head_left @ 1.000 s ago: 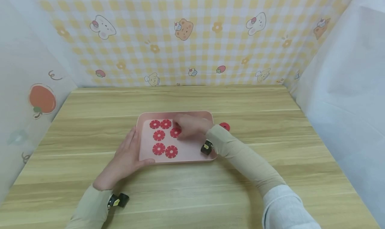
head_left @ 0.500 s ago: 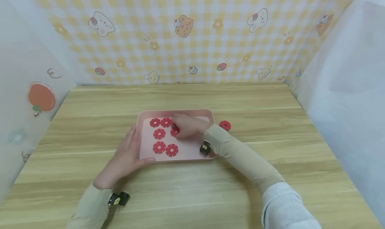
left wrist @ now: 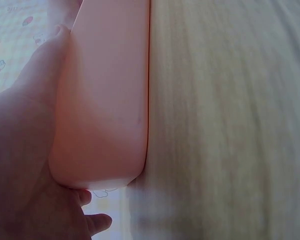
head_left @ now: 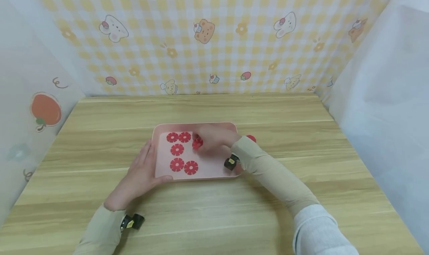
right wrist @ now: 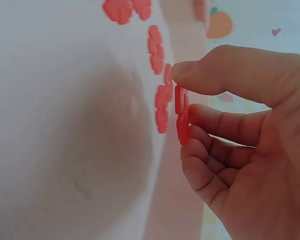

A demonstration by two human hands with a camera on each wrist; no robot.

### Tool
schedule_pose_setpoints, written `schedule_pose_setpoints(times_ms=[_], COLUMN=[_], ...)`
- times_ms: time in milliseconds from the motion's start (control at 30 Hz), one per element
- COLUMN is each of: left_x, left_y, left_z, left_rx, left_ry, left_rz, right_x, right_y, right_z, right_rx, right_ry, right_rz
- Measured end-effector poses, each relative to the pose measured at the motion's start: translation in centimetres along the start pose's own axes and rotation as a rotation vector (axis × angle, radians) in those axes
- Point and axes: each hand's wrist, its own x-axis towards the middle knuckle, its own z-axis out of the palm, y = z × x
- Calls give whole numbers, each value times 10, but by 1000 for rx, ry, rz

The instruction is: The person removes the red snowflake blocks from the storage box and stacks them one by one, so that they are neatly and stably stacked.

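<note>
A shallow pink tray (head_left: 211, 167) lies on the table, seen from the side in the left wrist view. Flat red discs (head_left: 177, 149) with slotted edges lie apart or in touching pairs over its left half. My right hand (head_left: 212, 137) is over the tray's far middle. It pinches one red slotted disc (right wrist: 182, 115) between thumb and fingers, held nearly edge-on in the right wrist view. My left hand (head_left: 137, 177) rests against the tray's near left corner. Its fingers lie along the left wall and the thumb touches the near rim.
Another red disc (head_left: 251, 138) lies on the wooden table (head_left: 214, 217) just right of the tray, partly hidden by the right sleeve (head_left: 268, 169). A checked, patterned backdrop (head_left: 214, 42) stands behind, with pale sheets at both sides.
The disc in my right hand was low among the others; it now sits slightly higher and farther back, tilted in the fingers. My left hand and the tray have not moved.
</note>
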Motion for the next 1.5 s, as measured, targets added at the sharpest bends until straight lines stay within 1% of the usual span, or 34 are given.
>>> schedule_pose_setpoints(times_ms=[67, 167, 300, 433, 600, 733, 1000, 1167, 1300, 1500], left_x=[0, 0, -1, -2, -1, -2, -4, -3, -2, 1], left_y=[0, 0, 0, 1, 2, 2, -1, -2, -2, -1], left_z=[1, 2, 3, 2, 0, -1, -2, -1, -2, -1], left_rx=[-5, -7, -2, 7, -6, -13, -2, -6, -6, -5], left_ry=[0, -2, -6, -12, -12, -3, -1, 0, 1, 2], left_rz=[0, -1, -3, -7, -9, -10, -9, -6, -6, 5], right_x=[-4, -11, -21, -32, -50, -65, -90, -102, -107, -110], right_y=[1, 3, 11, 21, 41, 55, 82, 98, 109, 121], right_z=[-3, -8, -13, -20, -29, -32, -24, -19, -13, -5], right_rx=[11, -18, -74, -84, -51, -16, 79, 98, 103, 131], right_ry=[-8, 3, 55, 110, 164, 209, 277, 335, 341, 305], right_rz=[8, 25, 16, 4, 34, 71, 113, 136, 157, 190])
